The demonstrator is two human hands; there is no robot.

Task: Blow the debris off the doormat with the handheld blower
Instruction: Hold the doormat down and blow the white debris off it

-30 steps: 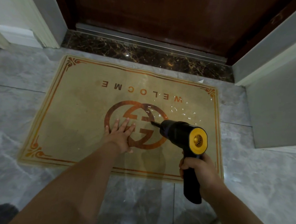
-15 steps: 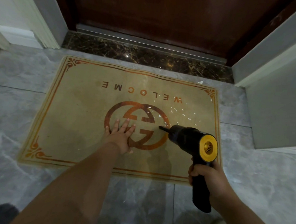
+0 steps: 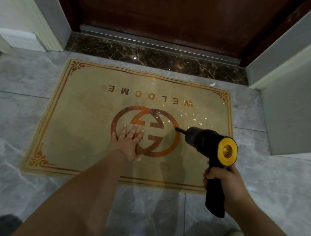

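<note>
One word can be read: "WELCOME", printed in dark orange-brown capitals on the tan doormat. It is seen upside down from the camera, so that the W lies toward the right of the frame and the final E toward the left, a little above the middle of the frame. Below the word, at the centre of the mat, an emblem of two interlocked letter G shapes inside overlapping rings is printed in the same colour; its left part is partly covered by the left hand. No lettering, number or brand mark can be made out on the handheld blower at the right of the frame.
</note>
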